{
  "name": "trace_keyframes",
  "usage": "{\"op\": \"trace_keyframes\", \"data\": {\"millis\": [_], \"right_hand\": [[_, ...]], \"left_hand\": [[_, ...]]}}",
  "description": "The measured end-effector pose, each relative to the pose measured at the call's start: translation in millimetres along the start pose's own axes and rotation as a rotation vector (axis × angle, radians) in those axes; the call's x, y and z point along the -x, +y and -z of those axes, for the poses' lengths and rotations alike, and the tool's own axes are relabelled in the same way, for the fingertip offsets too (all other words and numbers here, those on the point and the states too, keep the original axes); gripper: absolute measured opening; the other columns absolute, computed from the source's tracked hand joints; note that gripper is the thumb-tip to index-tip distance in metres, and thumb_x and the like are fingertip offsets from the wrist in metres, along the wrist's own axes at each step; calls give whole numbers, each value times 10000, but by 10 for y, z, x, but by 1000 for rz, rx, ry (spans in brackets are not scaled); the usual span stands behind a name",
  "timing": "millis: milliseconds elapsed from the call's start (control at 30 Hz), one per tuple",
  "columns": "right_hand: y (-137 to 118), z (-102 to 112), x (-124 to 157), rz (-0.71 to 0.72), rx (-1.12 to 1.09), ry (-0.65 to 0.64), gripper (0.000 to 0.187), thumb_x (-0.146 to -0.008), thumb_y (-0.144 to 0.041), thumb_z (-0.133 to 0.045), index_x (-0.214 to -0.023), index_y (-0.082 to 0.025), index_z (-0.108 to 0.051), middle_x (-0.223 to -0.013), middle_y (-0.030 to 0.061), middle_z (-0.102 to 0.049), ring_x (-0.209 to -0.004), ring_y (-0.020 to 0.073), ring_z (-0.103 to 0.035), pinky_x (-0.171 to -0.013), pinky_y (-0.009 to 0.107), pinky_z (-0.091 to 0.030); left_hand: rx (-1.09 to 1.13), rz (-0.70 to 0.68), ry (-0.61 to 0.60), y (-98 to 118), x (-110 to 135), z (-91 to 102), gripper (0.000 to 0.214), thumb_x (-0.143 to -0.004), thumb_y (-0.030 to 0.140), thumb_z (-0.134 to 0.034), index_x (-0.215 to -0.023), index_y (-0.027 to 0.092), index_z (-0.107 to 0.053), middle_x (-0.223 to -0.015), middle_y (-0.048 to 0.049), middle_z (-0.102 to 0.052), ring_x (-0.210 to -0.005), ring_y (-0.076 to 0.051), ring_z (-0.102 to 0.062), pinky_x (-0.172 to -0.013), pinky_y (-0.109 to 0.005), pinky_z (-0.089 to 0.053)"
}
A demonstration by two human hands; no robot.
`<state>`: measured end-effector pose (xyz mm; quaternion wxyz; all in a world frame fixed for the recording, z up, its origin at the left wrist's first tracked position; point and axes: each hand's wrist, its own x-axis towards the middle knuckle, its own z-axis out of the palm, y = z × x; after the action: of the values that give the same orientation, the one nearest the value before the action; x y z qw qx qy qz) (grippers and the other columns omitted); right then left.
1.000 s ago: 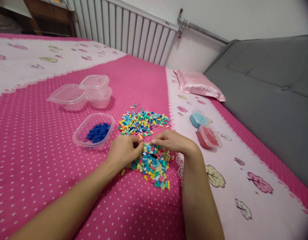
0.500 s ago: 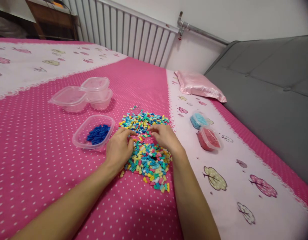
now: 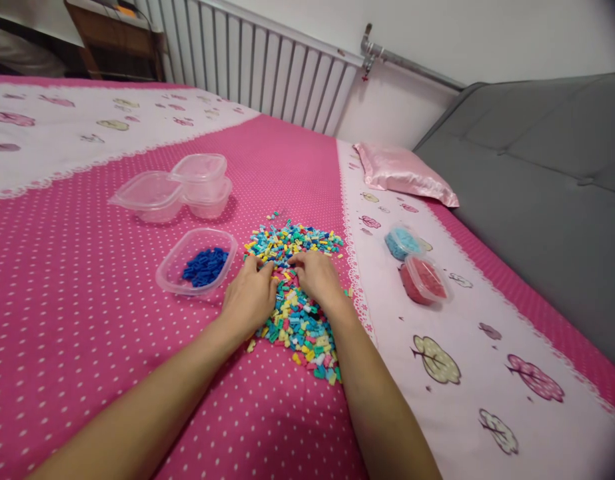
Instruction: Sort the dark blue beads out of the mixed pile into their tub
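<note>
Small multicoloured plastic building bricks (image 3: 307,328) lie in two loose heaps that meet in the middle of the bed. My left hand (image 3: 251,293) rests at the left side of the heaps, fingers bent and curled in among the bricks. From the right, my right hand (image 3: 314,275) reaches over the gap between the heaps, its thumb and fingers drawn together at the far heap (image 3: 294,239). What either hand pinches is too small or hidden. Just left of my left hand stands an open clear plastic container (image 3: 170,277) with dark blue bricks (image 3: 206,267) inside.
Beyond the open container sit clear lidded containers (image 3: 200,167), partly stacked. To the right are a container of light blue pieces (image 3: 401,242) and one of red pieces (image 3: 423,280). A pink pillow (image 3: 402,173) lies near the grey headboard (image 3: 537,147); a radiator (image 3: 267,63) lines the wall.
My right hand has moved slightly left and nearer my left hand, its fingertips at the far heap. My left fingers have shifted a little among the bricks. The whole view has slid slightly.
</note>
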<state>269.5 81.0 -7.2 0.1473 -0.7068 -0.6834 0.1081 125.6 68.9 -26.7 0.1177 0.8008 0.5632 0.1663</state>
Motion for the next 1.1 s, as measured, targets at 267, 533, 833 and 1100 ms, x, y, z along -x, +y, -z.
{"op": "trace_keyframes", "data": {"millis": [267, 533, 833, 1100], "right_hand": [[41, -26, -30, -28, -29, 17, 321, -866, -165, -464, -1086, -239, -687, -1127, 46, -680, -1082, 185, -601, -954, 284, -424], [70, -51, -36, -37, -9, 41, 288, -852, -220, -521, -1085, -240, -689, -1105, 55, -678, -1053, 201, -603, -913, 287, -431], [91, -61, -30, 3, 55, 65, 243, -823, -245, -570, -1036, -277, -683, -1058, 55, -658, -986, 207, -593, -809, 295, -439], [133, -53, -40, 15, -1, 60, 190, -820, -209, -547, -947, -222, -688, -1010, 63, -640, -968, 184, -582, -830, 283, -429]], "left_hand": [[262, -36, 153, -33, -13, -3, 351, -864, 200, -390, -1071, 112, -659, -1059, -133, -541, -979, -244, -547, -880, -380, -431], [1271, 290, 145, 52, -70, 49, 180, -806, 226, -492, -868, 140, -638, -718, -14, -597, -581, -111, -521, -565, -235, -425], [1947, 533, -76, 135, -67, 258, 287, -870, 228, -385, -921, 68, -618, -902, -141, -678, -845, -176, -663, -817, -270, -517], [2159, 569, -381, 65, -47, 264, 697, -852, 485, -366, -1347, -6, -353, -1262, -233, -550, -1188, -258, -536, -1008, -346, -424]]}}
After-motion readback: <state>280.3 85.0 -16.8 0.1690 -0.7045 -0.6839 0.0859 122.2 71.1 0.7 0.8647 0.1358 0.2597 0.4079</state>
